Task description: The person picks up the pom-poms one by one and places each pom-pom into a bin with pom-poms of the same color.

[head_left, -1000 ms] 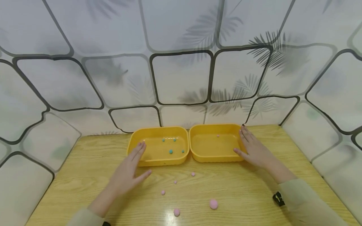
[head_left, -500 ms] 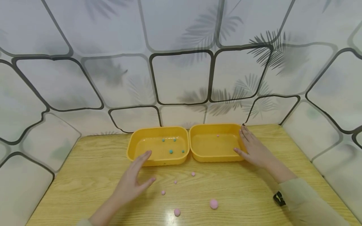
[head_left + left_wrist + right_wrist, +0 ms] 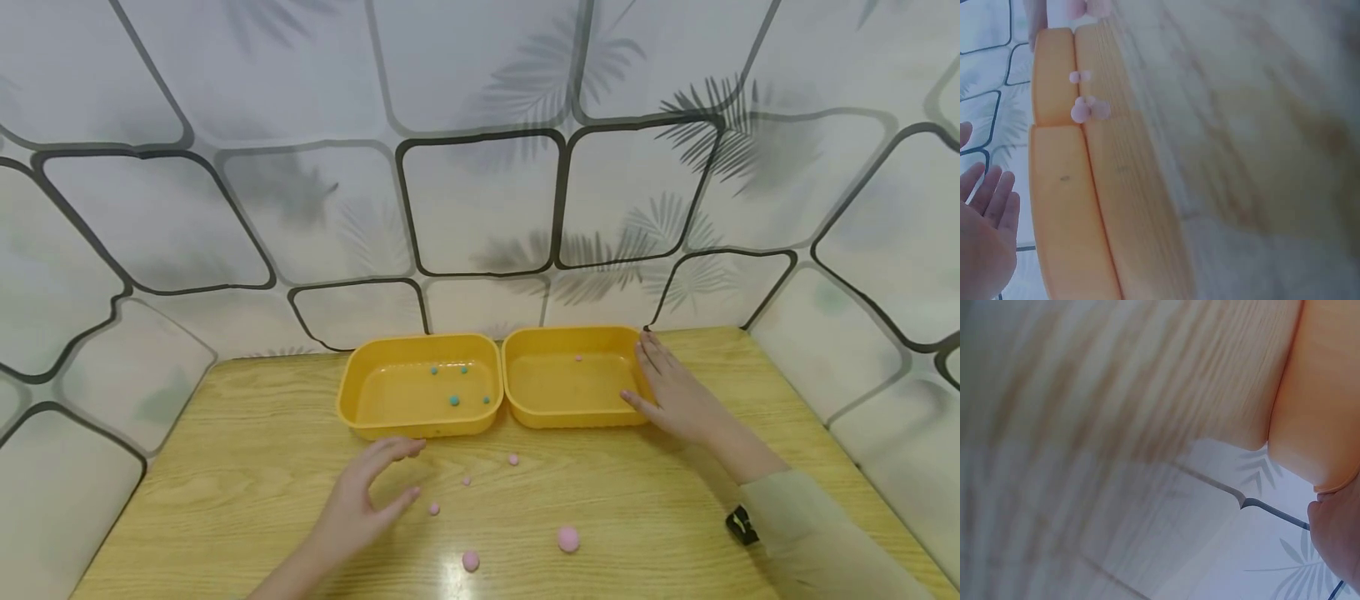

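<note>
My left hand [image 3: 352,507] hovers over the table just in front of the left yellow tray [image 3: 420,430], its thumb and fingers apart with nothing between them. Closest to its fingertips is a small pink ball [image 3: 434,509]; a tinier pink ball [image 3: 467,482] lies just beyond. At the right tray [image 3: 577,419], my right hand [image 3: 681,402] rests against the right end wall, fingers straight along the rim. The right wrist view shows part of that hand [image 3: 1338,534] touching the tray's edge [image 3: 1316,412]. Several teal balls [image 3: 453,401] lie in the left tray, and one pink ball [image 3: 578,358] in the right.
Both trays stand side by side at the back of the wooden table [image 3: 247,450], close to a patterned backdrop [image 3: 480,208]. Toward the front lie two larger pink balls [image 3: 568,539], and another pink ball [image 3: 513,460] sits before the gap between the trays.
My left hand has drawn back from the left tray's front rim, toward me and slightly right, with its fingers bending more. The right hand has stayed at the right tray.
</note>
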Motion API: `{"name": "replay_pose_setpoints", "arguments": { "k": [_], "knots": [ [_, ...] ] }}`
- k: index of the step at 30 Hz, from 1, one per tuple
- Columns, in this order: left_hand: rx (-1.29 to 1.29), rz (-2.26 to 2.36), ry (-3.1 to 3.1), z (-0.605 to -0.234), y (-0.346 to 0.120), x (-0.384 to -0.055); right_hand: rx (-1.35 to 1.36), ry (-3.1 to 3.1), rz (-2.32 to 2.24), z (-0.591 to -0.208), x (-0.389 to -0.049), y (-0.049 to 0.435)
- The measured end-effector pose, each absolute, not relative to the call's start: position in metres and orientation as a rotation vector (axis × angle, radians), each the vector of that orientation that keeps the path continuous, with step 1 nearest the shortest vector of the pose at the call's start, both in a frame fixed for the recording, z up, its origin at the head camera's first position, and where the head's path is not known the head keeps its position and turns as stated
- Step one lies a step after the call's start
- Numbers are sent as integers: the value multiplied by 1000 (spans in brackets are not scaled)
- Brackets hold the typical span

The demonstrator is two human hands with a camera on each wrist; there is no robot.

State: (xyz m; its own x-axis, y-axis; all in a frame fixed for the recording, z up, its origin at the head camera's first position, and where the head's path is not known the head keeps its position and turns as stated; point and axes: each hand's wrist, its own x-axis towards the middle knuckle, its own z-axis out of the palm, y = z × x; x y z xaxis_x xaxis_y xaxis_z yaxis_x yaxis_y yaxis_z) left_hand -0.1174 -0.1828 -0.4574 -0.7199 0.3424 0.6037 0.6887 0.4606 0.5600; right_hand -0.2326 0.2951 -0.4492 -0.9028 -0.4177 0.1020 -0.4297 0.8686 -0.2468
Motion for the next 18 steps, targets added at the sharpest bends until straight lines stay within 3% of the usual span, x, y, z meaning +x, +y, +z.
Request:
{"name": "replay_pose_setpoints", "arguments": {
  "k": [18],
  "knots": [
    [-869,-1389,-2441,-476,-182,-120,677,-3001,425,-449,-233,295]
  ]
}}
